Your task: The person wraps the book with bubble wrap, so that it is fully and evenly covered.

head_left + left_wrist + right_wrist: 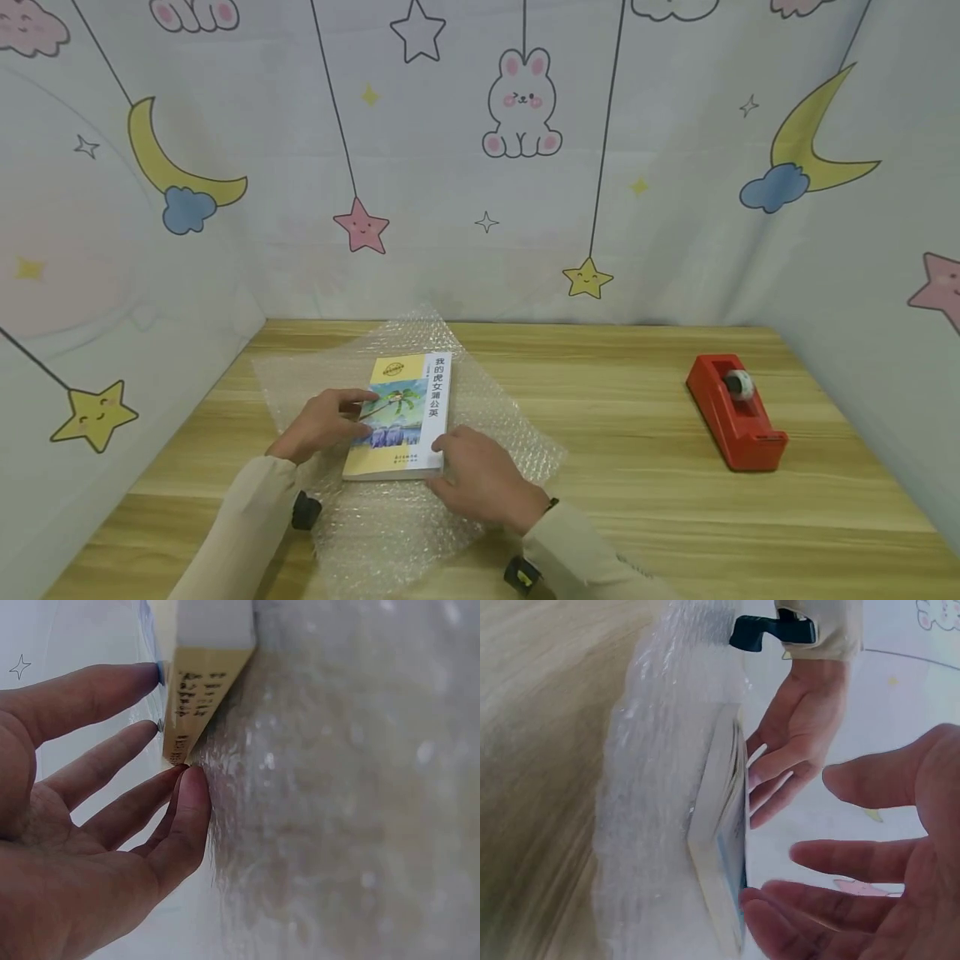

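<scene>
A book (pixel 405 412) with a yellow, blue and white cover lies on a sheet of clear bubble wrap (pixel 397 533). My left hand (pixel 322 423) rests at the book's left side, fingers spread onto its cover edge; in the left wrist view that hand (pixel 82 840) has its fingertips along the book's yellow spine (pixel 196 690). At the lower right corner of the book is my right hand (pixel 483 479), fingertips touching the edge. The right wrist view has the right hand's fingers (pixel 862 861) extended and apart beside the book (pixel 714 784), with the left hand (pixel 810 724) on the far side.
A red tape dispenser (pixel 738 417) with a roll of tape stands at the right of the wooden table (pixel 615 392). White curtains (pixel 442 175) printed with stars, moons and a rabbit surround the table at the back and both sides.
</scene>
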A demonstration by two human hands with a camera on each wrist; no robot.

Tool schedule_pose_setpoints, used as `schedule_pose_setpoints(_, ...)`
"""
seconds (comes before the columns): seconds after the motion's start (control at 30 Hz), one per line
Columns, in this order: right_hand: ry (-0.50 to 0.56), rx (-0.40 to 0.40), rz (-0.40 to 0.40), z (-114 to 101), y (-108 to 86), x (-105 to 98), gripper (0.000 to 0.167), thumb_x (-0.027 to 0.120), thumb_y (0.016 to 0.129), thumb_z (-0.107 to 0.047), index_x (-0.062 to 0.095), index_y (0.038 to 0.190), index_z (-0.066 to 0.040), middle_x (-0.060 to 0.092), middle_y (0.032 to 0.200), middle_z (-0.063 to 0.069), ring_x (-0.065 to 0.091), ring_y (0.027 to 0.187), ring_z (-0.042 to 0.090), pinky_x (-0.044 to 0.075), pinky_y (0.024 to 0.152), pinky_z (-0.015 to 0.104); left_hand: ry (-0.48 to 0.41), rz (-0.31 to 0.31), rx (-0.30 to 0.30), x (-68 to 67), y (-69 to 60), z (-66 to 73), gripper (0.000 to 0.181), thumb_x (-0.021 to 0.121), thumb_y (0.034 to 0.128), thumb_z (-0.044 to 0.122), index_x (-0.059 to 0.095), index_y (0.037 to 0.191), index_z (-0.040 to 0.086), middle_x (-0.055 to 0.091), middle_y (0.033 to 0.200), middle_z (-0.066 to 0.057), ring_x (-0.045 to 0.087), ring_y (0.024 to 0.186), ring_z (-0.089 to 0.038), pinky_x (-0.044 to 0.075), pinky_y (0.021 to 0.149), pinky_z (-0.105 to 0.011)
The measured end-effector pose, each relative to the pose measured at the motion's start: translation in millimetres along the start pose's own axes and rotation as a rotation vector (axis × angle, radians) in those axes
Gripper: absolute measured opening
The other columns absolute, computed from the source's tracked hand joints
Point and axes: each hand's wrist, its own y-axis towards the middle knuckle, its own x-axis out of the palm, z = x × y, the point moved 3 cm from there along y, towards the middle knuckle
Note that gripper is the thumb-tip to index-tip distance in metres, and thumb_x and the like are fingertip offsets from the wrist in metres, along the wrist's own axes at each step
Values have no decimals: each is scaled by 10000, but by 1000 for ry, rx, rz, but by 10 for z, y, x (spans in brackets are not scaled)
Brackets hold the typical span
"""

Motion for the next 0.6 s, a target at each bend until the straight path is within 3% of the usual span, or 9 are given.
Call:
schedule_pose_setpoints(0.13, -2, -25, 30, -49, -12, -23, 401, 699, 920, -303, 663, 1246, -72, 690, 1245, 76, 658, 1137, 205, 540, 966, 330, -11, -1, -2, 1, 5, -7, 561, 766, 847, 107, 590, 1372, 17, 550, 1414, -286, 530, 1300, -452, 502, 1011, -537)
schedule_pose_setpoints(0.27, -3, -138, 14, -84, -17, 3, 398, 692, 929, -290, 652, 1272, -90, 688, 1259, 42, 647, 1165, 169, 520, 1002, 289, -22, -3, 8, -1, 12, -21, 551, 759, 853, 110, 592, 1369, 19, 546, 1425, -277, 528, 1306, -450, 504, 1016, -528)
schedule_pose_setpoints(0.43, -20, -272, -78, -123, -34, 86, 435, 717, 916, -288, 641, 1311, -123, 682, 1260, -6, 632, 1159, 90, 502, 994, 216, -20, -10, 27, -1, 12, -24, 557, 763, 850, 116, 590, 1369, 12, 554, 1416, -277, 537, 1295, -451, 521, 993, -510)
schedule_pose_setpoints(0.6, -110, -406, -173, -184, -99, 182, 513, 756, 884, -360, 617, 1343, -178, 650, 1305, -60, 598, 1199, 40, 480, 997, 168, -2, -18, 10, -16, 4, 0, 571, 771, 848, 123, 583, 1376, 12, 541, 1430, -282, 528, 1304, -460, 513, 1002, -526)
